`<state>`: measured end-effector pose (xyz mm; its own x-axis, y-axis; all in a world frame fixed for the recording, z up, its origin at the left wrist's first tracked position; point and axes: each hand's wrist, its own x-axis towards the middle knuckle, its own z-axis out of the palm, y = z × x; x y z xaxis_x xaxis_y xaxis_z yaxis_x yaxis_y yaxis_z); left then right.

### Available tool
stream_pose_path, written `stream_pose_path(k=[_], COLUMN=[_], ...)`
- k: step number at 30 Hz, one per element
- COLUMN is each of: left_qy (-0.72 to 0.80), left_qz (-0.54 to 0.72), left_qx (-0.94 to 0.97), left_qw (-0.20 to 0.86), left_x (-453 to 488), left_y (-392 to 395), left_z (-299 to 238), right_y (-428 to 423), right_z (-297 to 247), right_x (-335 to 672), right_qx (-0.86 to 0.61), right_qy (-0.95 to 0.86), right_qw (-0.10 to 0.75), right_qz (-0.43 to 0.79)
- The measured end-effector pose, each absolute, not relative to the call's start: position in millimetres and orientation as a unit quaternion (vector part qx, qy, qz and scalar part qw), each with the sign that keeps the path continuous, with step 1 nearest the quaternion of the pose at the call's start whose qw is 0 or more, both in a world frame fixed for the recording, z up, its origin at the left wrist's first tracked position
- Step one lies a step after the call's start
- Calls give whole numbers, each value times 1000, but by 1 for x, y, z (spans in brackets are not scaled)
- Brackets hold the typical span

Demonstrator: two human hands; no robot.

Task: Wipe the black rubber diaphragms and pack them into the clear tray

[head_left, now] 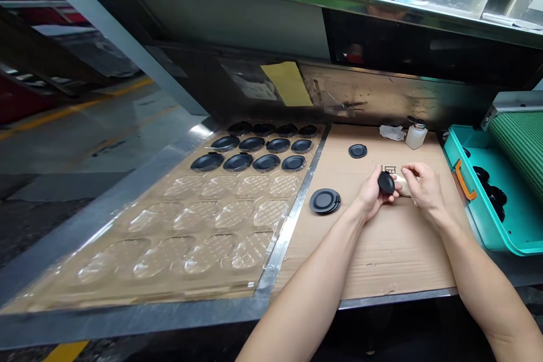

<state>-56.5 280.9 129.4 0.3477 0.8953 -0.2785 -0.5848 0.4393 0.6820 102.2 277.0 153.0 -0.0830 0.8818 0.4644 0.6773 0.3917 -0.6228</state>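
Note:
My left hand [373, 195] is closed on a round black cap [386, 182], held tilted above the cardboard sheet [382, 249]. My right hand [422, 184] is pinched on a small pale pad [401, 183] that touches the cap's edge. A short stack of black caps [324, 201] lies just left of my left hand. One single cap [357, 151] lies farther back on the cardboard.
A clear blister tray [190, 220] on the left holds several black caps [254, 150] in its far rows. A teal bin [487, 192] with more caps stands at the right beside a green belt [520, 141]. A small pump bottle [416, 133] and crumpled cloth [392, 132] sit at the back.

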Motion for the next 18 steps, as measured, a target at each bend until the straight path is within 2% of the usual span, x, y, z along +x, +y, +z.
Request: stream_pose_path(k=[3, 11, 18], left_qy=[322, 367, 437], left_qz=[466, 477, 492], left_qx=[294, 301, 308], left_qw=[770, 740, 687], left_x=[-45, -45, -39], left_y=[275, 276, 277], left_z=[126, 126, 120], right_y=[272, 276, 269], right_z=[146, 138, 143], right_x=[88, 100, 85], right_qx=[-513, -518, -564], right_qy=[-737, -777, -780], right_qw=[419, 327, 267], right_qz=[134, 144, 46])
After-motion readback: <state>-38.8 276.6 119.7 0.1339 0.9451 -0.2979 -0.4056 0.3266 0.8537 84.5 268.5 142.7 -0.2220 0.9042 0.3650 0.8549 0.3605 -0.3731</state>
